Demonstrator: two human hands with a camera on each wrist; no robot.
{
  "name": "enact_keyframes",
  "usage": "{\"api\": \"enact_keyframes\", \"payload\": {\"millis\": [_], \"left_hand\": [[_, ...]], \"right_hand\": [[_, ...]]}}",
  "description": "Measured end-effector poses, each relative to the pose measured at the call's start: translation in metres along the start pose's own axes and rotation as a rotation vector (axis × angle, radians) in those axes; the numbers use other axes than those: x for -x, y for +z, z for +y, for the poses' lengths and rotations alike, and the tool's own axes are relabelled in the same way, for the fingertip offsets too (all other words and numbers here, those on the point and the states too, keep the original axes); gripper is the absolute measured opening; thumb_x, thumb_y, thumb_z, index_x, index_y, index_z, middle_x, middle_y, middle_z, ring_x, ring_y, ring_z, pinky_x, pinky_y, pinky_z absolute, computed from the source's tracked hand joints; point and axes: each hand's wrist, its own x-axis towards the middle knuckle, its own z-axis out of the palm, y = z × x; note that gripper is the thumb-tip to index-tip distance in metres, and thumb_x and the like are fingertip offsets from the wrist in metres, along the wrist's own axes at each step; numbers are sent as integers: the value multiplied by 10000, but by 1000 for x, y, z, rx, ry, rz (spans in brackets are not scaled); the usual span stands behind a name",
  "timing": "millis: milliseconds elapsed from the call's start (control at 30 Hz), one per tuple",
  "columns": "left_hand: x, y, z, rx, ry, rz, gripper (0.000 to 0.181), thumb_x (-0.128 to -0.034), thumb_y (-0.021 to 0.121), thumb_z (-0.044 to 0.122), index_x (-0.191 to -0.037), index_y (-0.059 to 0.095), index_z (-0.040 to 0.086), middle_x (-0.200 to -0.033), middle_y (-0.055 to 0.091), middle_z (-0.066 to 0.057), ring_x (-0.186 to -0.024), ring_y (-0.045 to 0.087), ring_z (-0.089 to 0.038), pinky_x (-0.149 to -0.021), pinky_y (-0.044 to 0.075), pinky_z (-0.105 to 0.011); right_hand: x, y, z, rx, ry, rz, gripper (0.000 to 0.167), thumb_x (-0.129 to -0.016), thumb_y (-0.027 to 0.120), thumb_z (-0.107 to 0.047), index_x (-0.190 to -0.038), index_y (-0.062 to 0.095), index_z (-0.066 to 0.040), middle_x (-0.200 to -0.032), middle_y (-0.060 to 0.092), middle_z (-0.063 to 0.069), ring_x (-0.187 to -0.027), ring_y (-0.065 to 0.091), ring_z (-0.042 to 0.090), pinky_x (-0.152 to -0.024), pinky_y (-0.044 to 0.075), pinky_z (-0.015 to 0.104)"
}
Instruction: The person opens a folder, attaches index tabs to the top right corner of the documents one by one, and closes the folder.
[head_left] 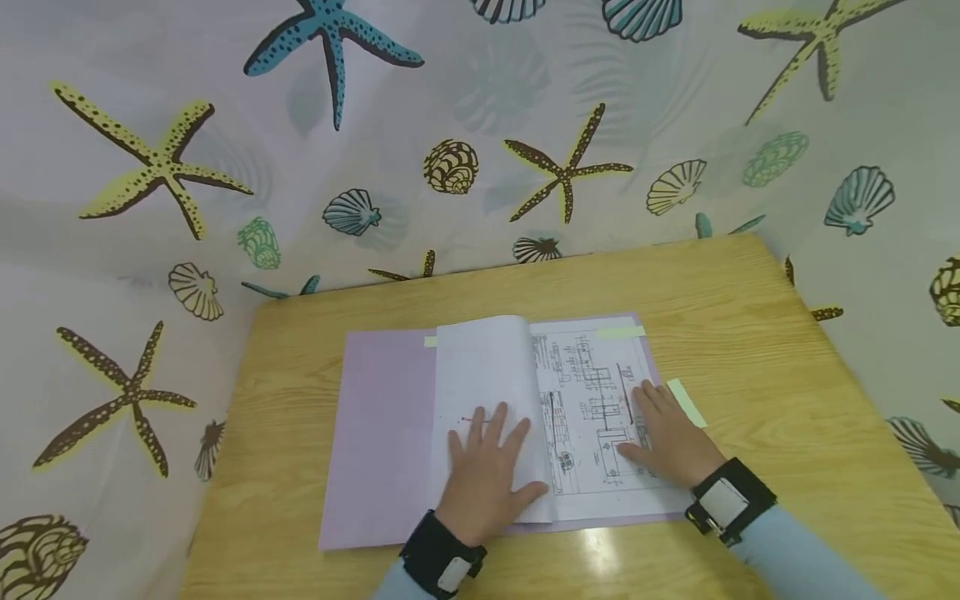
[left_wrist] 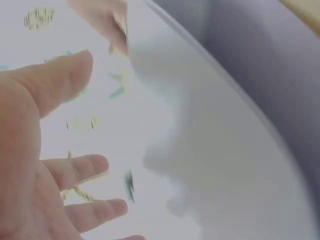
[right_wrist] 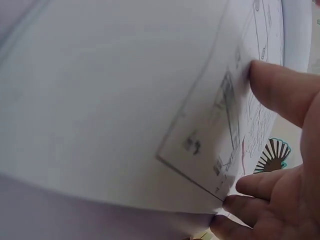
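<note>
A lilac folder lies opened out on the wooden table, with a sheaf of white sheets in it. My left hand, fingers spread, is over a mostly blank page; in the left wrist view the page curves beside the fingers and a soft shadow falls on it. Toward the right edge of the sheet with a printed technical drawing, my right hand rests, fingers extended. In the right wrist view its thumb and fingertips touch the printed sheet. Neither hand grips anything.
Pale yellow-green sticky tabs stand out around the folder, one tab beyond its right edge. The wooden table meets a white cloth patterned with starfish and shells behind and on both sides. Black straps circle both wrists.
</note>
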Motion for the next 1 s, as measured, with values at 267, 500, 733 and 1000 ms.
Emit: {"api": "enact_keyframes", "payload": {"millis": [267, 500, 733, 1000], "left_hand": [[30, 15, -42, 68, -168, 65, 806, -808, 672, 579, -1430, 466, 109, -1486, 366, -213, -1377, 241, -481, -943, 202, -785], [35, 29, -47, 86, -193, 46, 828, -800, 676, 588, -1445, 446, 122, -1485, 400, -144, -1370, 233, -501, -931, 181, -803], [36, 30, -46, 101, -185, 37, 790, -825, 661, 565, -1441, 449, 119, -1491, 383, -160, -1361, 214, -533, -961, 218, -765], [36, 27, -47, 122, -184, 49, 744, -845, 665, 520, -1424, 467, 95, -1485, 377, -196, -1373, 212, -511, -1001, 231, -721]], "right_hand": [[7, 0, 3, -2, -1, 6, 902, -839, 724, -384, -1465, 275, 83, -1526, 204, 294, -1403, 128, 482, -1085, 209, 598], [5, 2, -1, -11, -1, -1, 889, -842, 725, -373, -1479, 275, 52, -1536, 193, 278, -1404, 124, 483, -1085, 203, 604], [4, 7, 0, 12, -7, 17, 882, -830, 738, -373, -1473, 302, 44, -1532, 209, 276, -1401, 136, 486, -1090, 202, 596], [4, 6, -2, 16, -25, 39, 860, -831, 740, -363, -1466, 323, 40, -1519, 229, 291, -1392, 154, 497, -1085, 208, 603]]}}
